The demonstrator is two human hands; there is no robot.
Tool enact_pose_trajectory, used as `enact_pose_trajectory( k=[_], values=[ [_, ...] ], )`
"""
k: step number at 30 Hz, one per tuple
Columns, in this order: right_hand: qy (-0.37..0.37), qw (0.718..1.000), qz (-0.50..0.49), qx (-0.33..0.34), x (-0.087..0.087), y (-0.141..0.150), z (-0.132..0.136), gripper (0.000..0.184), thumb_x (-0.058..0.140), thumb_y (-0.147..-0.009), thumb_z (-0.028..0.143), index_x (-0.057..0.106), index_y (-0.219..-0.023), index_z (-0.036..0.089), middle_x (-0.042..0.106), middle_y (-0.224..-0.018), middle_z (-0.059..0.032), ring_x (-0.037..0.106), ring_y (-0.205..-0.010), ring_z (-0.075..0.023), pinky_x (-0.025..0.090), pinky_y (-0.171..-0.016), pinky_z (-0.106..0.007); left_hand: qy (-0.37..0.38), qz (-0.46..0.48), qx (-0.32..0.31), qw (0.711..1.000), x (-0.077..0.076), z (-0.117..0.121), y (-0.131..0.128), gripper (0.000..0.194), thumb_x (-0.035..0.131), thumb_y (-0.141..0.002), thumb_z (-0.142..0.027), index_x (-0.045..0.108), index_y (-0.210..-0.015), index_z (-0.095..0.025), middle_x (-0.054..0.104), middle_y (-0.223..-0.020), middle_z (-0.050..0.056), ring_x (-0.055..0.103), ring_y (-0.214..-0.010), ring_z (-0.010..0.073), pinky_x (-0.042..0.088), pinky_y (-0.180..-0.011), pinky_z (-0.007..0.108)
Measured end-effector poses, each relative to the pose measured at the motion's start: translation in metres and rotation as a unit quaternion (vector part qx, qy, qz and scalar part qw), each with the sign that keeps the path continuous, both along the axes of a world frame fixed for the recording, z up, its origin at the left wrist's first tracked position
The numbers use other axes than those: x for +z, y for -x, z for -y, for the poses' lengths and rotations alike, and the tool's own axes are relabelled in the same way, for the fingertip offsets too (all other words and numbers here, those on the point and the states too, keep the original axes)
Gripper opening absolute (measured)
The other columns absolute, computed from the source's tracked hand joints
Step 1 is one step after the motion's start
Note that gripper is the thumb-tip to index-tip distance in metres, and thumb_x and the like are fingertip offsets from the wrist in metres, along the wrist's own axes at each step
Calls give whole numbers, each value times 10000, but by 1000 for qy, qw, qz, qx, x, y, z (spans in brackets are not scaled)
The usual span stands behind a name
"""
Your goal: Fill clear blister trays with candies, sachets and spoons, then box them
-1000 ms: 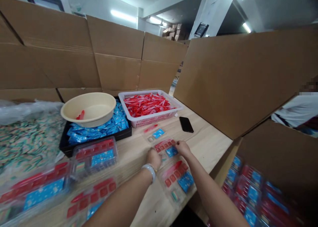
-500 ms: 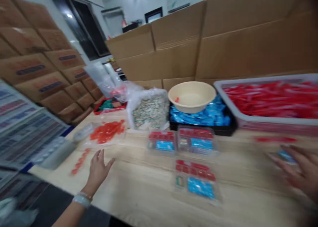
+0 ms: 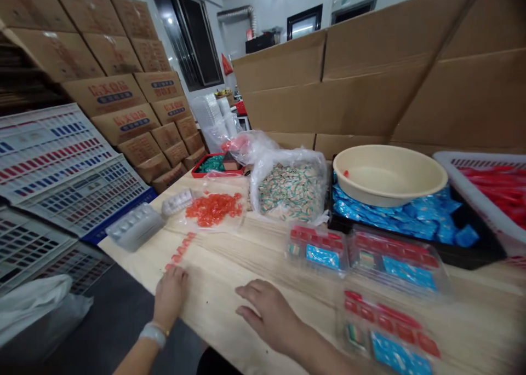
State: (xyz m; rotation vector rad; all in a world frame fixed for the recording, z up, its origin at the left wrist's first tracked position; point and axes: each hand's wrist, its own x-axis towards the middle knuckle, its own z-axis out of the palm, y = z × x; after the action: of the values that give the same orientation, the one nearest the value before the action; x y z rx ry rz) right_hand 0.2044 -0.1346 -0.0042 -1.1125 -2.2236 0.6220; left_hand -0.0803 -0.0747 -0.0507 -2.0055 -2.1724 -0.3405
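Note:
My left hand (image 3: 171,293) rests at the near end of a row of small orange-red pieces (image 3: 181,249) on the table. Its fingers are bent down and close together; the tips and anything between them are hidden. My right hand (image 3: 269,316) hovers over the wood to its right, thumb and fingers apart, with nothing seen in it. Beyond the row, a heap of loose orange-red pieces (image 3: 213,208) lies on clear plastic. Right of my right hand lies a clear tray (image 3: 388,331) of red pieces and a blue packet, partly behind my forearm.
Two more filled clear trays, a left one (image 3: 316,249) and a right one (image 3: 396,260), lie farther back. Behind them stand a white bag of small packets (image 3: 291,191), a cream basin (image 3: 390,172) on blue packets, and a white basket (image 3: 464,169). Molded plastic trays (image 3: 135,227) sit at the left edge.
My right hand has come from the far right, where it was at a clear tray, to the middle. My left hand has moved to the row's near end, and its fingers have drawn together. The view has turned left.

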Motion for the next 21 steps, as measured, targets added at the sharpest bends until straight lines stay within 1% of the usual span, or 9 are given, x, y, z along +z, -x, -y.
enact_pose_trajectory(
  k=[4, 7, 9, 11, 12, 13, 16, 18, 21],
  values=[
    [-107, 992, 69, -12, -10, 35, -15, 436, 501, -775, 248, 408, -1200, 213, 449, -1237, -107, 424, -1085, -261, 363, -872, -436, -5, 13, -191, 982, 2, 44, -24, 182, 390, -799, -240, 567, -775, -200, 614, -832, 58, 563, -828, 212, 423, -792, 350],
    [-147, 983, 106, 26, -10, 52, -20, 355, 439, -802, 201, 435, -1157, 206, 484, -1210, -98, 425, -1085, -260, 357, -858, -474, -28, 77, -331, 940, 29, 64, -41, 115, 451, -784, -253, 561, -820, -252, 618, -838, 21, 569, -837, 189, 450, -794, 323],
    [-109, 992, 64, -2, -3, 47, -17, 262, 408, -812, 176, 514, -1052, 180, 572, -1090, -98, 489, -1005, -236, 386, -829, -448, -92, 153, -345, 922, 50, 62, -52, 147, 515, -743, -326, 543, -879, -278, 600, -924, 23, 553, -901, 215, 450, -820, 364],
    [-39, 993, -91, -69, 10, 25, -6, 205, 414, -815, 194, 578, -937, 184, 606, -1030, -82, 520, -968, -210, 399, -837, -405, -151, 280, -268, 910, 61, 52, -74, 419, 568, -660, -467, 483, -1026, -282, 520, -1103, 59, 506, -993, 277, 424, -853, 455],
    [4, 972, -208, -110, 17, 9, 2, 183, 437, -809, 226, 597, -891, 194, 613, -1020, -70, 533, -956, -200, 414, -827, -380, -148, 357, -224, 894, 62, 48, -92, 568, 580, -608, -537, 436, -1093, -280, 476, -1162, 77, 482, -1023, 306, 416, -851, 491],
    [45, 930, -334, -150, 23, -9, 13, 161, 474, -792, 266, 609, -852, 202, 623, -994, -59, 552, -928, -197, 440, -792, -360, -108, 435, -196, 872, 60, 45, -115, 675, 585, -564, -588, 399, -1134, -278, 461, -1182, 88, 474, -1033, 323, 420, -838, 509],
    [98, 736, -619, -255, 31, -74, 56, 175, 595, -693, 361, 614, -767, 203, 649, -859, -46, 600, -791, -205, 491, -654, -345, 164, 593, -229, 755, 48, 54, -205, 617, 588, -547, -609, 461, -1046, -270, 581, -1024, 72, 560, -911, 292, 486, -731, 444],
    [68, 653, -690, -304, 28, -123, 93, 214, 641, -647, 363, 607, -784, 202, 649, -823, -42, 606, -755, -200, 489, -658, -353, 335, 607, -272, 668, 45, 71, -271, 476, 595, -582, -567, 511, -917, -239, 631, -872, 48, 607, -751, 234, 504, -647, 375],
    [-25, 590, -687, -424, 17, -210, 150, 372, 656, -637, 330, 543, -986, 264, 626, -922, -16, 598, -749, -154, 483, -634, -298, 470, 577, -340, 575, 53, 94, -367, 434, 657, -568, -474, 484, -863, -207, 614, -708, 1, 579, -557, 149, 466, -491, 263]
  ],
)
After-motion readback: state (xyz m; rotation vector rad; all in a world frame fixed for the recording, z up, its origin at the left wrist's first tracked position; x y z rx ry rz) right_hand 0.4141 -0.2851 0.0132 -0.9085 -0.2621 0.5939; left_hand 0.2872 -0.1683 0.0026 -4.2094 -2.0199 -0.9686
